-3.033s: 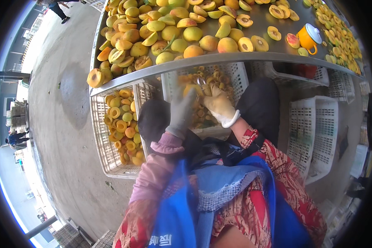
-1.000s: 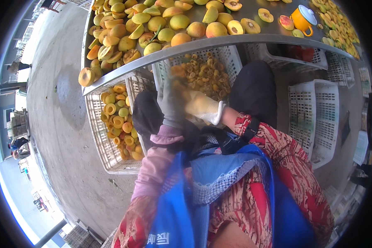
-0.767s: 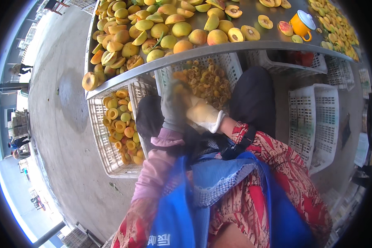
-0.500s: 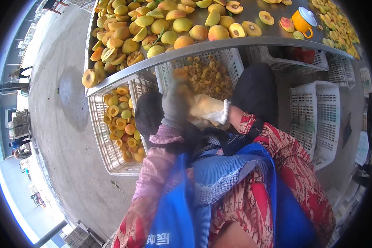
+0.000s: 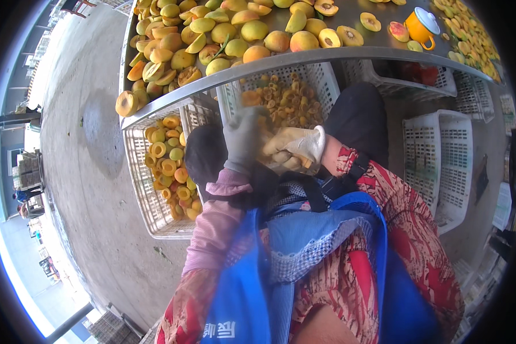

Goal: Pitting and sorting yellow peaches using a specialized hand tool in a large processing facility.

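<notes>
My left hand (image 5: 242,139), in a grey glove, is closed just above the near side of the middle white crate (image 5: 325,86). Beside it on the right, my right hand (image 5: 295,145) in a cream glove has its fingers curled in. The two hands nearly meet, and blur hides whatever lies between them. Small brownish-yellow fruit pieces (image 5: 295,100) fill the middle crate beneath. Left of my knee, another white crate (image 5: 140,172) holds hollowed yellow-orange peach halves (image 5: 169,166).
A metal-edged table (image 5: 350,53) runs across in front, heaped with peach halves (image 5: 252,31). A yellow mug with a white lid (image 5: 421,26) stands toward its right side. Stacked white crates (image 5: 438,166) sit right of my knee. More crates stand under the table.
An orange blur of fruit above my left hand no longer shows there. My left hand has turned slightly; my right hand has shifted right and curled its fingers more.
</notes>
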The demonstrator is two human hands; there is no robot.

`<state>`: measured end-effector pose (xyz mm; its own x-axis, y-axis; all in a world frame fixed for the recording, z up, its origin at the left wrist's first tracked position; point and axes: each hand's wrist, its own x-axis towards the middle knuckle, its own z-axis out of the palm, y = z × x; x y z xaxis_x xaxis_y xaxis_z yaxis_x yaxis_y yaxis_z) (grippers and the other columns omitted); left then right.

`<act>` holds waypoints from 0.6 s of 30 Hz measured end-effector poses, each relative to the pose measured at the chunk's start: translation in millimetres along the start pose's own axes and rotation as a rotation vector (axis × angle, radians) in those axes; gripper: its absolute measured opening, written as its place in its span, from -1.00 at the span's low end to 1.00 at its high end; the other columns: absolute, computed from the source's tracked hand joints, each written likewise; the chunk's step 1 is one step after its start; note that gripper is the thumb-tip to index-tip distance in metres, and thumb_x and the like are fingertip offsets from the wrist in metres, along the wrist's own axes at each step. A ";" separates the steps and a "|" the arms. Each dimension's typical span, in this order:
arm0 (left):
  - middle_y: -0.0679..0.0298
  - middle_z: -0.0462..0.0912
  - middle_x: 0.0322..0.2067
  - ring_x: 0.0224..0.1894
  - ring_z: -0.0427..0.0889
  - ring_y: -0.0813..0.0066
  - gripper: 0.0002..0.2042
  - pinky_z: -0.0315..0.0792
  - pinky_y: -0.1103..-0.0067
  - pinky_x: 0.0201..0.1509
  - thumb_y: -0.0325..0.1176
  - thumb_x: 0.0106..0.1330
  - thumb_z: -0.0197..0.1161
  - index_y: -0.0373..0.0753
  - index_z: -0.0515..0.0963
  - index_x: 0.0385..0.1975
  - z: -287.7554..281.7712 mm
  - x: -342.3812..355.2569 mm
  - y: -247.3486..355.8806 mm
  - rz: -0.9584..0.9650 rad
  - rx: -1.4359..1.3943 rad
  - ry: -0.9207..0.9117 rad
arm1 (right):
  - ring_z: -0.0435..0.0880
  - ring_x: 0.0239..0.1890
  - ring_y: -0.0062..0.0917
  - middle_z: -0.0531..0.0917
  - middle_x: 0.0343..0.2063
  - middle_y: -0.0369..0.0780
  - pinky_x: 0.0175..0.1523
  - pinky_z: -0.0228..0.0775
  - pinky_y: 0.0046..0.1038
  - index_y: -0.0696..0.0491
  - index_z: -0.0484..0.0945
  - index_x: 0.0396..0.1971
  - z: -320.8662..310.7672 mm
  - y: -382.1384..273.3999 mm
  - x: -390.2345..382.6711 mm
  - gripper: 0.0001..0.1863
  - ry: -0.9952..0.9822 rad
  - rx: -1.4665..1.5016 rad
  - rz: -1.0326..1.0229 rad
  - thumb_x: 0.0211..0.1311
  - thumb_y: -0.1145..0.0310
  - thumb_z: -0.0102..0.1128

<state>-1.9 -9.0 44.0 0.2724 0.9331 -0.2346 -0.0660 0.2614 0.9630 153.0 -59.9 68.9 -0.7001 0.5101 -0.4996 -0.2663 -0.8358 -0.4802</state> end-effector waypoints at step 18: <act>0.22 0.64 -0.37 -0.34 0.59 0.56 -0.73 0.47 0.65 -0.24 -0.28 0.31 0.11 -0.40 0.58 -0.26 2.9 -16.8 27.2 0.140 0.190 -0.325 | 0.04 -0.88 -0.85 0.17 -0.79 -0.49 -0.82 -0.18 -0.74 -0.03 0.31 -0.44 12.3 12.2 -25.1 -0.92 -0.066 0.122 0.054 0.26 0.38 -0.05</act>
<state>-5.5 -18.3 74.5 0.5650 0.8217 -0.0749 0.0464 0.0590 0.9972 159.2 -85.4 84.5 -0.7565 0.4529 -0.4718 -0.3029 -0.8820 -0.3610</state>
